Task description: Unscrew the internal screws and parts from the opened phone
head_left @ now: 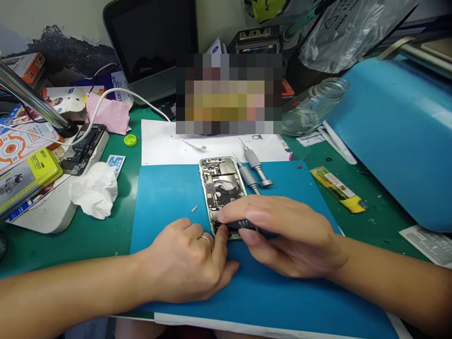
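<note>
An opened smartphone (226,188) lies on a blue mat (165,188), its circuit boards and inner parts exposed. My left hand (190,261) is closed with its fingers curled, and its index fingertip presses on the phone's lower end. From the right, my right hand (289,235) pinches a black tool with a ridged grip (243,225) between thumb and fingers. The tool lies low over the phone's lower end; its tip is hidden. Two grey precision screwdrivers (253,160) rest just right of the phone. A tiny metal bracket (194,208) sits on the mat to its left.
White paper (158,141) and a white cable (141,98) lie behind the mat. At left are crumpled tissue (95,190), another opened phone (83,150) and a yellow battery box (31,176). A glass jar (314,108), yellow packet (337,189) and large blue object (391,136) stand right.
</note>
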